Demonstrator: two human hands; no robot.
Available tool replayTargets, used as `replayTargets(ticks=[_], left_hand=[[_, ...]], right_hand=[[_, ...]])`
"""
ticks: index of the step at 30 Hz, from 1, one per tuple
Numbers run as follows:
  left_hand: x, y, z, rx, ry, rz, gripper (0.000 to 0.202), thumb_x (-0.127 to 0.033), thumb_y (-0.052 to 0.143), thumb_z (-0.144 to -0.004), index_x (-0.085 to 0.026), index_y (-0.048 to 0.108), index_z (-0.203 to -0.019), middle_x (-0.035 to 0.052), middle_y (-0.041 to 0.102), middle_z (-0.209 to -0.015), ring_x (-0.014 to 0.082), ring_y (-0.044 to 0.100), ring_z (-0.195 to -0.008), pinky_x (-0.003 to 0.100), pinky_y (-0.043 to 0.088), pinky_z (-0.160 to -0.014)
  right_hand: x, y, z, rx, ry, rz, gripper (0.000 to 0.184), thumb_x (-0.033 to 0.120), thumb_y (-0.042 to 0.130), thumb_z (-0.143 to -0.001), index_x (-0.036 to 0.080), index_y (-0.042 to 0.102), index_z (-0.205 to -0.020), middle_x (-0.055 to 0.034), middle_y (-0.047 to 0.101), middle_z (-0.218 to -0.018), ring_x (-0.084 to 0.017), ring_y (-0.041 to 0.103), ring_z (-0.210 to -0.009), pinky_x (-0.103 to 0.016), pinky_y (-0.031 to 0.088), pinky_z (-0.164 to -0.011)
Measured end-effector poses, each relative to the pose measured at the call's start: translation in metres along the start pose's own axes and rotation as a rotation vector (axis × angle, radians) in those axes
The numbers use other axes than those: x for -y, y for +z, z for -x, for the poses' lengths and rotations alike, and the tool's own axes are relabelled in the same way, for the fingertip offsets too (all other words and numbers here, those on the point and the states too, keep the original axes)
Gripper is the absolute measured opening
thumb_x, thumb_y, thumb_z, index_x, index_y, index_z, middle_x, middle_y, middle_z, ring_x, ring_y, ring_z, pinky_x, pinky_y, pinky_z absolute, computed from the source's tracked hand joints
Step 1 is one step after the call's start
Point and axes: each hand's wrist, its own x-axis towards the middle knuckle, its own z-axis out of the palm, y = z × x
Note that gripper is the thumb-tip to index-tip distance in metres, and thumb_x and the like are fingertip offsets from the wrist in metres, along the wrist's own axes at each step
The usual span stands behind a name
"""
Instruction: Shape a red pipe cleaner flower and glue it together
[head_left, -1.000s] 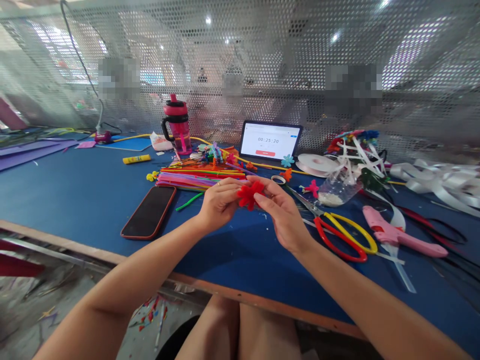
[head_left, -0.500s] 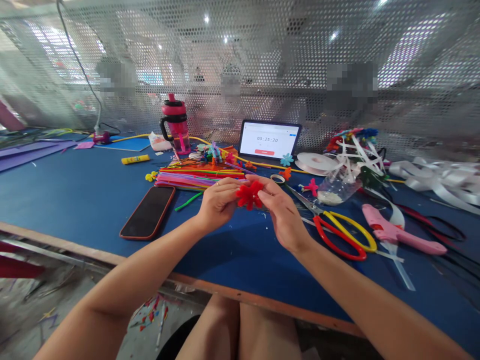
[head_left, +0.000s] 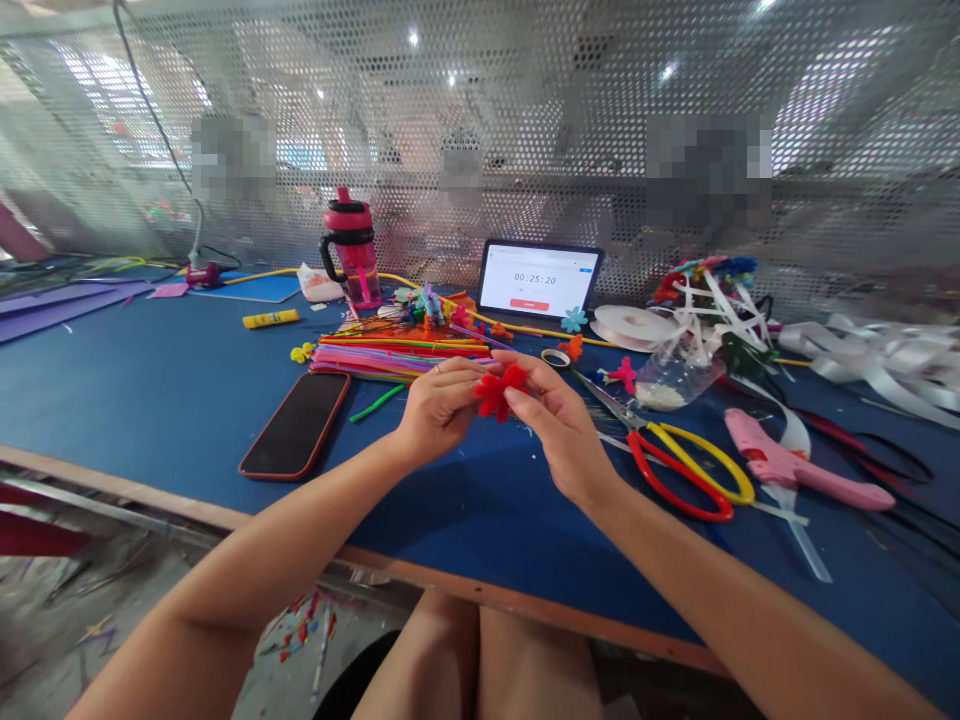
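Between my two hands, above the blue table, is a red pipe-cleaner flower (head_left: 495, 393) with fuzzy rounded petals. My left hand (head_left: 441, 405) pinches it from the left side, fingers curled together. On the other side my right hand (head_left: 553, 410) grips it, the thumb pressed over the flower's middle. That thumb hides the centre and part of the right petals. Just behind my hands lies a bundle of pipe cleaners (head_left: 397, 357) in red, purple and other colours. A short green pipe cleaner (head_left: 377, 403) rests left of my left hand.
Scissors (head_left: 675, 470) and a pink glue gun (head_left: 806, 465) lie to the right. A phone (head_left: 296, 425) is on the left. Behind stand a pink bottle (head_left: 356, 250) and a tablet (head_left: 538, 278). White ribbon (head_left: 870, 365), a ribbon spool (head_left: 631, 328) and a bag of beads (head_left: 664, 395) sit right.
My right thumb has shifted left onto the flower's middle, covering the centre that showed before. The flower has turned slightly; both hands remain nearly in place.
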Motion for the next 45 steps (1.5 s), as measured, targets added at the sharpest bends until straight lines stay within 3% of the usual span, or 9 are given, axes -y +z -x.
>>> replayTargets(ticks=[10,19,40,43,45], left_hand=[[-0.0005,0.0004,-0.0015,-0.011,-0.001,-0.002,0.018,-0.007,0.048,-0.081,-0.016,0.063,-0.084,0.0061,0.070,-0.080,0.0159,0.064,-0.088,0.031,0.053,-0.078],[-0.0009,0.0005,-0.0009,0.005,-0.007,0.007,0.017,-0.007,0.048,-0.081,-0.015,0.063,-0.083,0.0068,0.070,-0.081,0.0161,0.064,-0.088,0.030,0.053,-0.077],[-0.0017,0.0011,-0.0010,-0.002,0.005,0.048,0.014,-0.009,0.050,-0.081,-0.014,0.062,-0.084,0.0079,0.069,-0.079,0.0171,0.064,-0.087,0.032,0.053,-0.077],[-0.0018,0.0012,-0.0010,-0.012,-0.005,0.043,0.014,-0.008,0.049,-0.080,-0.015,0.062,-0.082,0.0070,0.069,-0.077,0.0162,0.063,-0.083,0.031,0.053,-0.075],[-0.0016,0.0016,-0.0009,-0.026,-0.003,0.036,0.015,-0.007,0.050,-0.079,-0.015,0.062,-0.082,0.0060,0.069,-0.075,0.0155,0.063,-0.080,0.031,0.053,-0.074]], right_hand=[[0.0028,-0.0022,-0.0006,0.036,0.000,-0.070,0.031,0.032,0.047,-0.086,0.027,0.053,-0.116,-0.0003,0.061,-0.104,-0.014,0.055,-0.094,-0.032,0.041,-0.089],[-0.0007,-0.0013,0.0009,0.012,0.024,-0.006,0.036,0.034,0.053,-0.083,0.028,0.051,-0.118,-0.0007,0.061,-0.101,-0.013,0.055,-0.088,-0.028,0.044,-0.077],[0.0020,-0.0020,0.0020,0.039,0.022,-0.015,0.042,0.034,0.054,-0.080,0.029,0.047,-0.122,-0.0013,0.059,-0.112,-0.015,0.056,-0.093,-0.032,0.044,-0.082],[0.0036,-0.0037,0.0006,-0.014,0.031,-0.064,0.039,0.032,0.047,-0.082,0.028,0.048,-0.121,-0.0024,0.057,-0.115,-0.017,0.054,-0.100,-0.034,0.043,-0.084],[0.0052,-0.0086,-0.0009,-0.126,-0.012,-0.087,0.036,0.025,0.043,-0.079,0.027,0.051,-0.115,-0.0019,0.056,-0.118,-0.016,0.053,-0.099,-0.033,0.043,-0.083]])
